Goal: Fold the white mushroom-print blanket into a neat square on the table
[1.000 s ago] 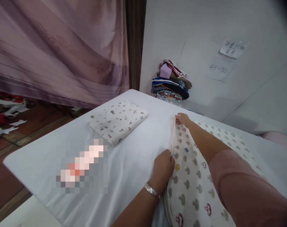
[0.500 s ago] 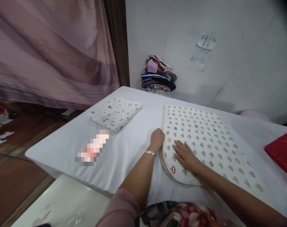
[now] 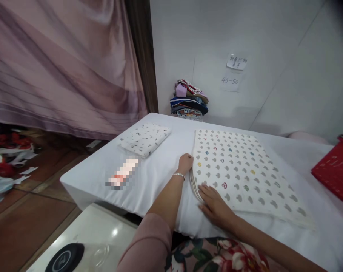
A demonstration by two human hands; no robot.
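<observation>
A cream folded cloth with a grey mushroom print [image 3: 239, 162] lies spread on the white-covered table [image 3: 160, 181], its layers showing along the near left edge. My left hand [image 3: 185, 163], with a bracelet at the wrist, is closed at that left edge; its fingertips are partly hidden against the cloth. Over the near left corner rests my right hand [image 3: 215, 206], palm down, with fingers stretched forward and the thumb apart. Farther left on the table is a smaller folded white cloth with a dark small print [image 3: 145, 139].
A pixelated patch covers a small item [image 3: 123, 173] left of my arms. Red packaging [image 3: 334, 170] sits at the right. Folded fabrics [image 3: 189, 100] are stacked by the wall beyond the table. A white surface with a black round object [image 3: 65, 258] stands at near left.
My right hand has slid toward me, from the cloth's top onto its near left corner. My left hand stays at the left edge. The camera view has shifted slightly.
</observation>
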